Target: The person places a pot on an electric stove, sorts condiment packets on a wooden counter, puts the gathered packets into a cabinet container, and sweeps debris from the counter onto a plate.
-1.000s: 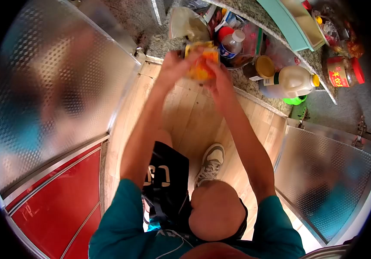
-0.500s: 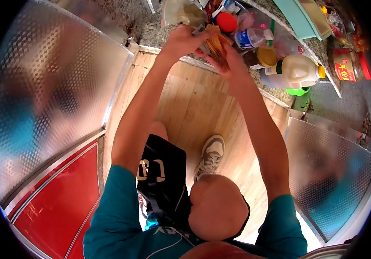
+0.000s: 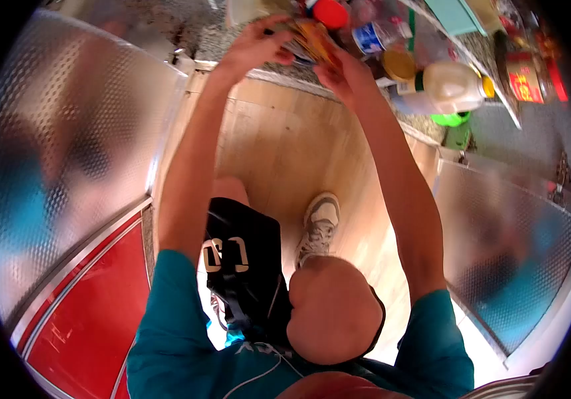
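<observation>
Near the front edge of the granite shelf (image 3: 285,72), orange-yellow packets (image 3: 313,41) are held between the left hand (image 3: 346,74) and the right hand (image 3: 253,48). The red lid (image 3: 330,13), a blue-labelled bottle (image 3: 373,36) and a gold-lidded jar (image 3: 397,66) are seen just beside the left hand.

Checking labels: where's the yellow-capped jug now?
Head view, upper right: the yellow-capped jug is on the person's right, just right of the gold-lidded jar.

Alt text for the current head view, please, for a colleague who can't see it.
A crouching person's right hand grips an orange packet, with the left hand beside it, over a low granite shelf. To the right lie a blue-labelled plastic bottle, a gold-lidded jar and a yellow-capped jug.
</observation>
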`<act>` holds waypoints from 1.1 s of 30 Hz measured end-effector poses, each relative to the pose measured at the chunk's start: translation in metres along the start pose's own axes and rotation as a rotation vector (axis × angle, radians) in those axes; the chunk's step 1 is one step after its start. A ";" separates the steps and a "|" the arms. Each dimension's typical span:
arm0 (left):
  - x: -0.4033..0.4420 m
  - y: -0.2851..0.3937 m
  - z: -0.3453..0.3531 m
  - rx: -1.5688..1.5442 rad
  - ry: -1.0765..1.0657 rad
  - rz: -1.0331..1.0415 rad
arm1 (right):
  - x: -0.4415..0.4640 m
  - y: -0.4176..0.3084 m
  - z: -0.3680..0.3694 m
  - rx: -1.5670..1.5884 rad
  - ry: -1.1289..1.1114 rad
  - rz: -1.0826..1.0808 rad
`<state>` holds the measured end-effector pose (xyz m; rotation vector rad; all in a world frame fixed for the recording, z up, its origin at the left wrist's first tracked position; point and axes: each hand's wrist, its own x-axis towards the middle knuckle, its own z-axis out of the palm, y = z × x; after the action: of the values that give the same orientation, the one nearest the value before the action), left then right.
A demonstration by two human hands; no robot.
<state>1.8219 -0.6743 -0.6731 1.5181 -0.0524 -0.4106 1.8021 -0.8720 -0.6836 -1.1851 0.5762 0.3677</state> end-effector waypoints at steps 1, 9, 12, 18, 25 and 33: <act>-0.004 -0.006 -0.001 -0.091 -0.090 0.082 | -0.002 -0.002 0.001 0.200 -0.120 0.119; -0.017 -0.019 0.007 0.606 0.140 0.276 | 0.015 0.004 0.006 0.308 -0.284 0.182; -0.019 -0.011 0.020 0.744 0.232 0.354 | -0.017 -0.006 -0.002 0.409 -0.243 0.102; -0.004 -0.028 0.038 0.758 0.339 0.552 | -0.049 0.028 -0.025 0.011 -0.114 -0.265; 0.022 -0.026 0.064 0.861 0.569 0.614 | 0.014 0.049 -0.061 -0.573 0.279 -0.801; 0.031 -0.015 0.065 1.008 0.497 0.483 | 0.055 0.026 -0.043 0.054 0.121 -0.646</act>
<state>1.8292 -0.7451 -0.6904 2.4692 -0.2573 0.4761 1.8224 -0.9049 -0.7469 -1.2760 0.2780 -0.2693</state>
